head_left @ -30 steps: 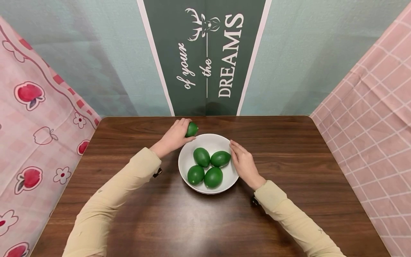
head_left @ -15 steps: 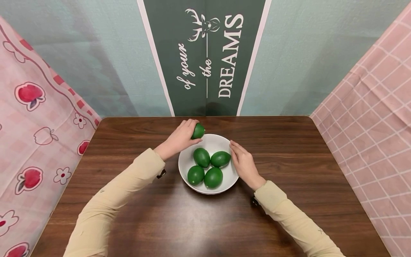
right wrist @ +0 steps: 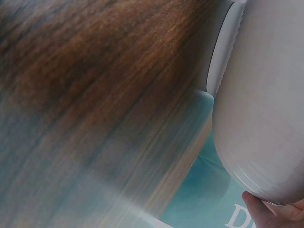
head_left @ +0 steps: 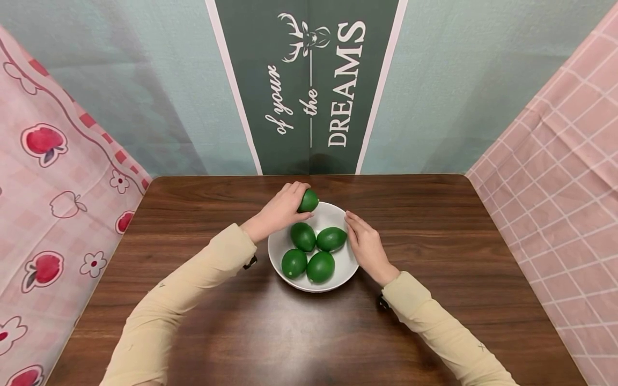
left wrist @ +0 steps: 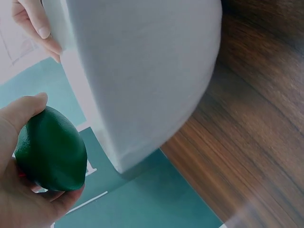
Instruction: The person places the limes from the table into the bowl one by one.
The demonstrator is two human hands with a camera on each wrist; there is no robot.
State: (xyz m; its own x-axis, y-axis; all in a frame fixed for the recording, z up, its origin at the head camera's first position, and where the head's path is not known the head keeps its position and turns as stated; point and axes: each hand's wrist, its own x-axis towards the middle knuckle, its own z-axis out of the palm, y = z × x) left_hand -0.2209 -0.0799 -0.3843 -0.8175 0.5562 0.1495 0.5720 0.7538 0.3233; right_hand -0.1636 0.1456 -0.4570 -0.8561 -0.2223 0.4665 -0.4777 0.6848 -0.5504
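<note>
My left hand [head_left: 282,209] holds a green lime [head_left: 308,200] over the far left rim of a white bowl [head_left: 333,215]. In the left wrist view, the thumb and fingers wrap the lime [left wrist: 52,149], apart from the bowl's wall [left wrist: 142,71]. Several more limes [head_left: 321,267] lie close together inside the bowl. On the bowl's right side, my right hand [head_left: 369,246] grips the rim. The right wrist view shows its fingertips [right wrist: 256,209] at the edge of the bowl [right wrist: 266,109]; the rest of that hand is mostly hidden there.
The bowl stands on a dark brown wooden table [head_left: 434,230]. Behind it hangs a teal cloth [head_left: 434,107] with a dark green lettered panel [head_left: 309,155]. Pink patterned cloths [head_left: 63,214] line the left and right sides.
My left hand has carried the lime rightward and slightly nearer, from beside the bowl's far left edge to over its rim. The right hand and the bowl have stayed in place.
</note>
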